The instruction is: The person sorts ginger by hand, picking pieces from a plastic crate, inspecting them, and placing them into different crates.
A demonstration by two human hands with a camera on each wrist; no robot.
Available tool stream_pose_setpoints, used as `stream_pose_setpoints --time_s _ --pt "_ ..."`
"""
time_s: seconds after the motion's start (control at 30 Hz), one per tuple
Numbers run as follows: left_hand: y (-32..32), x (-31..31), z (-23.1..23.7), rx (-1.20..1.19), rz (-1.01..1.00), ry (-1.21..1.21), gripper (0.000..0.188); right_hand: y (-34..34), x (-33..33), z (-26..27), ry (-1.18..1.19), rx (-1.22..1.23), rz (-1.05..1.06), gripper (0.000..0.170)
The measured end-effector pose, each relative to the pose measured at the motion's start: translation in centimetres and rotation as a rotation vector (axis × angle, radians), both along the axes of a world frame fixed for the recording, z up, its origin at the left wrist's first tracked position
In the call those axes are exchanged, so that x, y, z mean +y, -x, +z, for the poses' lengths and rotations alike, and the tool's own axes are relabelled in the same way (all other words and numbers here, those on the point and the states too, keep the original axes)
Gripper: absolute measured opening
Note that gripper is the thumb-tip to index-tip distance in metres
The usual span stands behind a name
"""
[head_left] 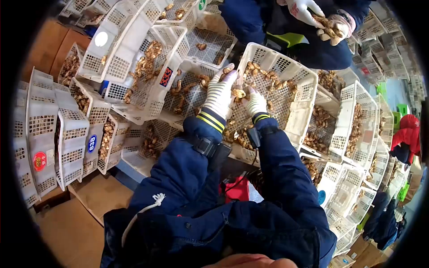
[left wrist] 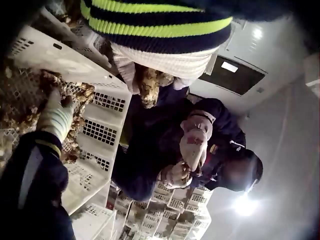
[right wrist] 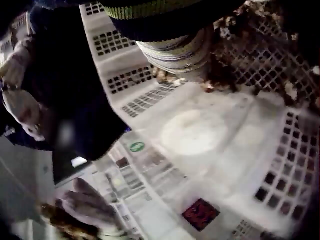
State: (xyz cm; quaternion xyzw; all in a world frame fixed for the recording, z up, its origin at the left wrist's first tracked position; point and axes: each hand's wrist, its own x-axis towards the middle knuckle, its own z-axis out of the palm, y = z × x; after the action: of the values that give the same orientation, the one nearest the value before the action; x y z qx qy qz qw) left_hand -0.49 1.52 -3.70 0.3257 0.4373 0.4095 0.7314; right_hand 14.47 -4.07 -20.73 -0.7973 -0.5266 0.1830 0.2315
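Observation:
My left hand (head_left: 220, 93), in a striped knit glove, is above the near left side of a white mesh crate (head_left: 304, 96). It grips a brown, knobbly piece (left wrist: 149, 89) that pokes out between its fingers. My right hand (head_left: 256, 102), gloved alike, is inside that crate, a little right of the left hand. In the left wrist view its fingers (left wrist: 54, 97) reach down, fairly straight, among brown lumps (left wrist: 80, 107) on the mesh floor. More brown pieces (head_left: 277, 82) lie along the crate's far side.
Across the crate, another person's gloved hands (head_left: 328, 27) hold a brown piece. Several white crates with similar pieces stand left, one numbered 333 (head_left: 166, 77), another 838 (head_left: 91, 144). More crates (head_left: 357, 127) stack up on the right. Cardboard boxes (head_left: 67, 223) lie lower left.

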Motion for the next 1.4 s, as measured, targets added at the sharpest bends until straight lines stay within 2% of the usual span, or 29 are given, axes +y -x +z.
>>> stream_pose_setpoints --time_s 0.07,0.1,0.2,0.23,0.27,0.33,0.37,0.4,0.47,0.5,0.6,0.63,0.67,0.73,0.77,0.9,1.0,1.03,1.13,1.17,1.2,1.27,1.3,1.37,1.4 --pt "-0.3 -0.4 0.7 0.009 -0.002 0.011 0.029 1.1 -0.1 -1.5 -0.055 -0.185 0.181 0.064" --pt "-0.5 -0.5 0.9 0.006 0.002 0.033 0.029 1.7 0.5 -2.1 0.060 -0.318 0.217 0.065" --pt "-0.2 0.1 -0.4 0.030 -0.033 -0.001 0.030 0.7 0.5 -2.6 0.135 -0.394 0.267 0.064" --pt "-0.2 0.1 -0.6 0.022 -0.037 -0.008 0.030 0.4 0.0 -0.5 0.197 -0.306 0.233 0.064" --pt "-0.2 0.1 -0.8 0.011 -0.038 -0.015 0.030 -0.3 -0.3 -1.7 0.059 -0.365 0.255 0.053" --pt "-0.2 0.0 0.0 -0.014 -0.032 0.022 0.030 -1.0 -1.0 -2.1 -0.132 0.406 0.042 0.040" --pt "-0.1 -0.1 0.4 -0.018 -0.033 0.034 0.030 -1.1 -1.3 -2.3 -0.285 0.716 -0.149 0.031" --pt "-0.1 -0.3 1.0 -0.024 -0.037 0.045 0.030 -2.3 -1.0 -1.9 -0.183 1.212 -0.191 0.038" --pt "-0.2 -0.9 2.0 -0.016 -0.029 0.069 0.030 -3.0 -2.7 -1.5 -0.252 1.679 -0.403 0.041" --pt "-0.2 -1.1 2.5 -0.011 -0.028 0.077 0.029 -3.0 -3.0 -1.5 -0.272 1.805 -0.458 0.043" --pt "-0.1 -1.3 2.6 -0.015 -0.025 0.065 0.029 -3.8 -4.4 -1.2 -0.261 2.037 -0.162 0.044" --pt "-0.1 -1.3 2.9 0.004 -0.029 0.050 0.029 -2.3 -4.1 2.9 -0.290 2.062 -0.310 0.045" --pt "-0.1 -1.5 3.3 0.022 -0.032 0.035 0.029 -1.8 -4.1 4.2 -0.318 2.081 -0.211 0.046" --pt "0.0 -1.5 3.5 0.043 -0.046 0.030 0.030 -1.4 -4.2 4.8 -0.353 1.914 -0.198 0.052" --pt "0.1 -1.4 3.5 0.047 -0.057 0.039 0.030 -1.2 -4.2 4.9 -0.363 1.859 -0.117 0.063" --pt "0.1 -0.8 2.0 0.007 -0.044 0.026 0.030 -1.3 -4.3 5.0 -0.372 1.791 0.025 0.074" --pt "0.2 -0.6 1.7 -0.008 -0.044 0.047 0.029 -0.4 -4.5 5.9 -0.402 1.746 -0.166 0.073" --pt "0.2 -0.7 1.8 -0.005 -0.049 0.076 0.028 -1.3 -4.1 3.8 -0.349 1.728 -0.180 0.063" --pt "0.2 -0.5 1.3 -0.023 -0.045 0.005 0.028 -1.6 -4.5 -0.8 -0.267 1.667 -0.322 0.049" --pt "0.2 -0.5 1.2 -0.027 -0.043 0.022 0.029 -1.7 -4.0 -2.1 -0.160 1.484 -0.337 0.031" --pt "0.1 -0.5 1.2 -0.030 -0.042 0.038 0.029 -0.8 -3.7 -1.3 -0.120 1.408 -0.413 0.018" --pt "0.1 -0.4 0.8 -0.030 -0.047 0.039 0.029 -0.6 -2.4 -5.5 -0.037 1.041 -0.377 0.022" --pt "0.1 -0.2 0.3 -0.030 -0.053 0.022 0.029 -0.1 -2.2 -5.2 -0.024 1.114 -0.420 0.023" --pt "0.0 -0.1 -0.1 -0.014 -0.050 0.012 0.029 1.3 0.3 -7.3 0.018 0.570 -0.356 0.042" --pt "-0.1 -0.1 -0.1 0.003 -0.045 0.018 0.029 1.5 1.3 -11.1 0.017 0.264 -0.290 0.050"
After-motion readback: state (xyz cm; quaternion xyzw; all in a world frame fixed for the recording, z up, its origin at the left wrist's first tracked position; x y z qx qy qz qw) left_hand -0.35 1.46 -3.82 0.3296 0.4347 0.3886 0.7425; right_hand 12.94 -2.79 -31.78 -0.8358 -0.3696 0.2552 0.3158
